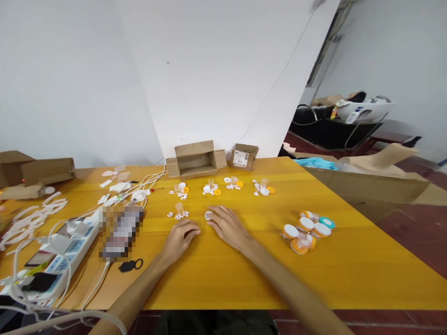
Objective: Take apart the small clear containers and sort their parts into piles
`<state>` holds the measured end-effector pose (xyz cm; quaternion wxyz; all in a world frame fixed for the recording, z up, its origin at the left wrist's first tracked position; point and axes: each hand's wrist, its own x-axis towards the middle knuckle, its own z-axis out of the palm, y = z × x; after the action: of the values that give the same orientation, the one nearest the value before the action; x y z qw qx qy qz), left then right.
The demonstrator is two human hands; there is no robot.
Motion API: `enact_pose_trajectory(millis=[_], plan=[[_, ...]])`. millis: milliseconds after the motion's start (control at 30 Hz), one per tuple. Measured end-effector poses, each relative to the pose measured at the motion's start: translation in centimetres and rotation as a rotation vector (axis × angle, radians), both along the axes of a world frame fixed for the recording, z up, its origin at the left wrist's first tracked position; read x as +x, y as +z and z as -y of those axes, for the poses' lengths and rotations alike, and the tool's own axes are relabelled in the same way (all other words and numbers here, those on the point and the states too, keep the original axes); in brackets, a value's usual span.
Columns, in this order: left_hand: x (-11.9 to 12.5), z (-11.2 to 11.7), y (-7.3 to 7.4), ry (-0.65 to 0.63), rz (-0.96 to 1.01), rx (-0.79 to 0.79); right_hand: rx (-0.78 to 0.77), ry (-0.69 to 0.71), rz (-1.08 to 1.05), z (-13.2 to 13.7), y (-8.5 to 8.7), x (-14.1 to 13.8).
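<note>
My left hand rests on the yellow table with its fingers curled loosely; nothing shows in it. My right hand lies flat beside it, fingers stretched, their tips touching a small white round cap. Just beyond the hands lie groups of small white perforated discs with clear cups, and farther back more white and orange discs in separate little piles.
A cluster of assembled white-and-orange round pieces sits to the right. Open cardboard boxes stand at the table's back edge. At left lie a power strip, tangled white cables, a blurred-out object and a black key-ring tag.
</note>
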<state>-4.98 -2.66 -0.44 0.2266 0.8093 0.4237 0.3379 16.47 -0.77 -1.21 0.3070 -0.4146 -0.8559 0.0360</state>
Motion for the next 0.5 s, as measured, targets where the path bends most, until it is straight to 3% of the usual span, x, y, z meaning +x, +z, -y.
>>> enact_pose_trajectory(millis=[267, 433, 500], plan=[[0.1, 0.0, 0.4, 0.060, 0.096, -0.063, 0.007, -0.053, -0.045, 0.3, -0.4, 0.3], [0.4, -0.1, 0.0, 0.109, 0.189, -0.149, -0.041, 0.115, -0.140, 2.0, 0.6, -1.7], [0.4, -0.1, -0.1, 0.123, 0.237, -0.192, -0.112, 0.113, -0.188, 2.3, 0.5, -2.8]])
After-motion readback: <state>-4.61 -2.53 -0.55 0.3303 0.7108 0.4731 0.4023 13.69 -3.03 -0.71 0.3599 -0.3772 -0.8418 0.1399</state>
